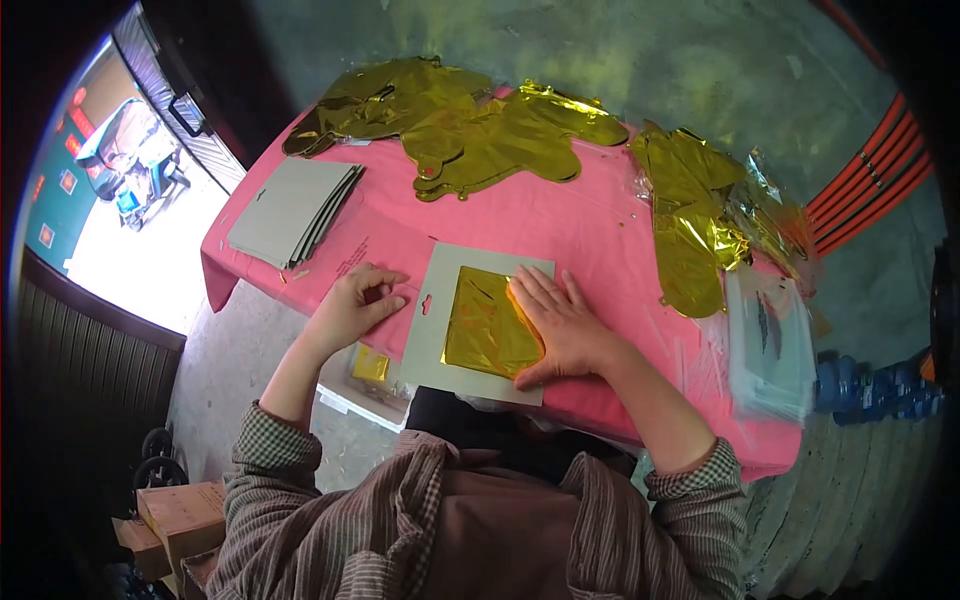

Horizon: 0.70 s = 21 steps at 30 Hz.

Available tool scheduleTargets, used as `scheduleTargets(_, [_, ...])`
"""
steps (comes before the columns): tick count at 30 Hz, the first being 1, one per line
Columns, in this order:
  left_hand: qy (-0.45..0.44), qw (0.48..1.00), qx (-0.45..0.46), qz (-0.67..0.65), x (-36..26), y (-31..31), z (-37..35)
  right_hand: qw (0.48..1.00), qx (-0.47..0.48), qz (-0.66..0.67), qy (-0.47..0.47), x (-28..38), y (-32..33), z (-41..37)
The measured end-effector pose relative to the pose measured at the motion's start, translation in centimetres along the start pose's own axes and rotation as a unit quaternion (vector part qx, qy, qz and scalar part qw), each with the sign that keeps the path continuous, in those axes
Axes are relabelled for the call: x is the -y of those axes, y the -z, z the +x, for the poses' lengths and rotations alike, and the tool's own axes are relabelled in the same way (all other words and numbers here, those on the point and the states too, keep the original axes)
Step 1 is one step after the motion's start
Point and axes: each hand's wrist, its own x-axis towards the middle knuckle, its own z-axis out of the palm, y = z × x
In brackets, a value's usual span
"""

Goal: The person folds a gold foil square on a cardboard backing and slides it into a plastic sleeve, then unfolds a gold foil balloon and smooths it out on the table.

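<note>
A grey card (421, 345) with a small red-edged hang hole lies on the pink cloth in front of me. On it rests a folded gold foil square (484, 325). My right hand (562, 328) is spread flat, its fingers over the right edge of the foil and the card. To the left of the card, my left hand (358, 306) hovers near the cloth with its fingers curled and thumb and forefinger apart; nothing shows between them.
A stack of grey cards (290, 215) is at the table's left. Gold foil balloons (510, 145) spread along the far side, with more foil (690, 210) at the right. Clear plastic bags (765, 350) lie at the right edge. A bin (345, 395) stands below the table.
</note>
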Motion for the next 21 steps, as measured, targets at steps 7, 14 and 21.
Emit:
scheduleTargets(7, [0.011,1.0,0.023,-0.012,0.2,0.24,-0.07,1.0,0.0,-0.003,-0.001,0.0,0.09,-0.07])
scheduleTargets(14, [-0.047,0.996,-0.019,0.076,-0.38,-0.24,-0.46,1.0,-0.018,-0.006,0.009,-0.19,-0.29,-0.09])
scheduleTargets(21, [-0.035,0.996,-0.022,0.085,-0.56,-0.17,-0.22,1.0,-0.006,0.004,0.0,0.05,0.01,-0.11])
